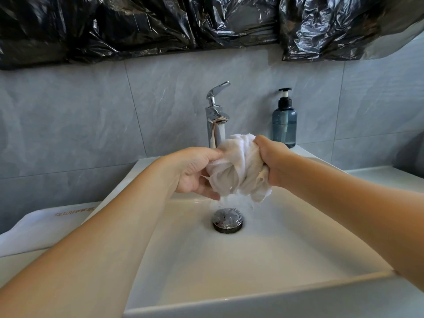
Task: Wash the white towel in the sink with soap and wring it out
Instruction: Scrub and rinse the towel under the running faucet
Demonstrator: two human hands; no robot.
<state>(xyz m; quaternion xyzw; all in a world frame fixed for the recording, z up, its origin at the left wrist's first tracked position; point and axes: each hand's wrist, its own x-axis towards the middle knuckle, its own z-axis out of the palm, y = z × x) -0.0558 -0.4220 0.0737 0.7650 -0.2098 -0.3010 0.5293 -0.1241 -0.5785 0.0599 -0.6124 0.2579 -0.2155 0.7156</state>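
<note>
I see the white sink filling the middle of the bench, its near rim running across the bottom and its far rim under the tiled wall. The basin floor lies open around the chrome drain, with free room toward the near rim and both side walls. My two forearms cross the left and right rims, well above the basin.

The white towel is bunched into a wet, wrinkled wad held over the drain, just in front of the faucet. Water runs from the spout onto its far top and spills off its ragged lower edges into the basin. My left hand pinches the towel's left side, thumb on top and fingers curled beneath. My right hand is fisted tightly round its right side.

I count one towel in hand, one faucet, and one blue soap pump bottle at the sink's far right corner, apart from the towel. One folded white cloth lies on the bench at the left. Black plastic sheeting hangs above the tiles.
</note>
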